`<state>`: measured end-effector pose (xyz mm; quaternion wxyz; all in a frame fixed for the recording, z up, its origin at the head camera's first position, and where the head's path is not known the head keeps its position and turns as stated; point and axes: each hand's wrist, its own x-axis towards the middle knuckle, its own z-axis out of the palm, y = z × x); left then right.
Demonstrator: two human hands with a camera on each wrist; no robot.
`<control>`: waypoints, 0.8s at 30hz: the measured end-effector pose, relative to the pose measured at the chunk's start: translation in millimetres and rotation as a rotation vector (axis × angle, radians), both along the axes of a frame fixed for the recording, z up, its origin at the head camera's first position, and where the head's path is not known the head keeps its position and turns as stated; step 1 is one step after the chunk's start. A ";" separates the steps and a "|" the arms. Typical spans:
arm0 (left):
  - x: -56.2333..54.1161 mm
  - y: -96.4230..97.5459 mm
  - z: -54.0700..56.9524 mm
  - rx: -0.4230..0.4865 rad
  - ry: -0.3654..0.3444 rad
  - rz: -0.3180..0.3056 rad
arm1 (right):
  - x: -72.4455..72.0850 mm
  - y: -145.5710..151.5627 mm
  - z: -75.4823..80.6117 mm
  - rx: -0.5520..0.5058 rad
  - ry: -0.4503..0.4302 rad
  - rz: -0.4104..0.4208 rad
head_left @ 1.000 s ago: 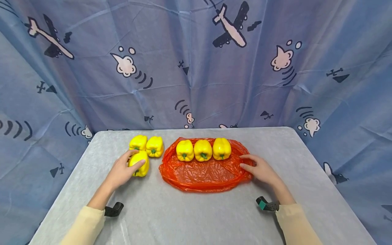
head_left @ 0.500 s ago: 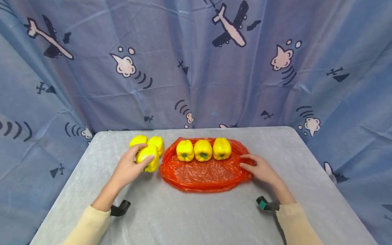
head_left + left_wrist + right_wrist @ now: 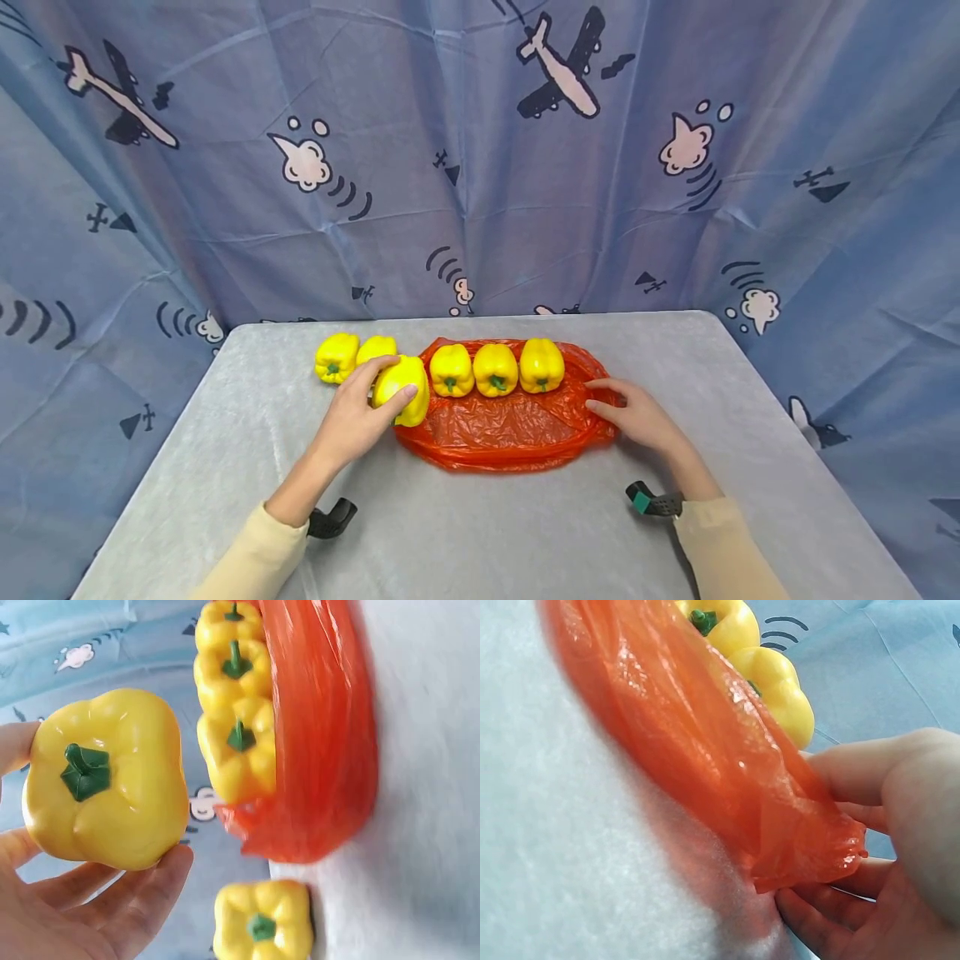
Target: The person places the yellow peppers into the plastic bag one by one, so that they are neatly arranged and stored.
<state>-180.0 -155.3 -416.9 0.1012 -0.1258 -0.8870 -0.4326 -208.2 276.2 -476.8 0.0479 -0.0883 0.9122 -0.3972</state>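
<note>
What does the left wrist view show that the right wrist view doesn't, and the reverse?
Left wrist only: the left hand gripping a yellow pepper, and a loose pepper outside the red bag.
Right wrist only: the right hand holding the bag's edge.
Both: the bag with peppers inside, the grey table and the blue curtain.

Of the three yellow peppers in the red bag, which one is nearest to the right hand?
The right-end pepper in the red bag: the middle pepper and left-end pepper lie farther from the right hand.
</note>
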 end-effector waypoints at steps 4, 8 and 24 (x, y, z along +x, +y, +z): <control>-0.9 11.0 -4.1 0.029 0.006 -0.016 | -0.6 0.4 -2.0 -0.010 -0.010 -0.005; -2.4 21.9 -8.3 0.041 0.018 -0.032 | -1.2 0.6 -2.7 -0.008 -0.020 -0.012; -6.9 75.3 -3.9 0.028 -0.018 -0.108 | -1.7 -0.5 -2.9 0.000 -0.015 -0.020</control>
